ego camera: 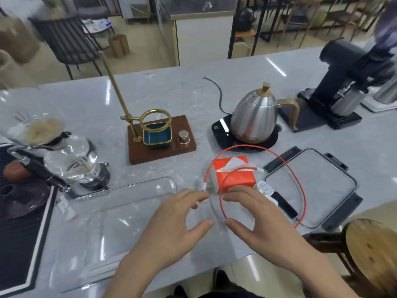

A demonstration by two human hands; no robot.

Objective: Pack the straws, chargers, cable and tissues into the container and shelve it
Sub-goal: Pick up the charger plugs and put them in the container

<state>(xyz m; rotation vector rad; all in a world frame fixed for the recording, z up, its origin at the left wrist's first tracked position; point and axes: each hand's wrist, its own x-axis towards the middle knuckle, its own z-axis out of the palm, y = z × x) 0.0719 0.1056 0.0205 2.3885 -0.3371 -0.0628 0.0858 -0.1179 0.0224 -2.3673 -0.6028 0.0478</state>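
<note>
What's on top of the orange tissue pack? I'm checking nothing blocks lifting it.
The red cable loops across the tissue pack, a white tissue poking out. Its underside is hidden.

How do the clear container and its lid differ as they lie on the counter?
The clear container lies left of the hands, and its lid lies right of the tissue pack. The container is all transparent; the lid has dark clips. The red cable crosses the lid, not the container. Both are rectangular.

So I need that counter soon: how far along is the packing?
Early. The clear container looks nearly empty, its lid off beside it. Both hands are at the red cable looped around the orange tissue pack. Chargers, tissues and shelving remain.
</note>
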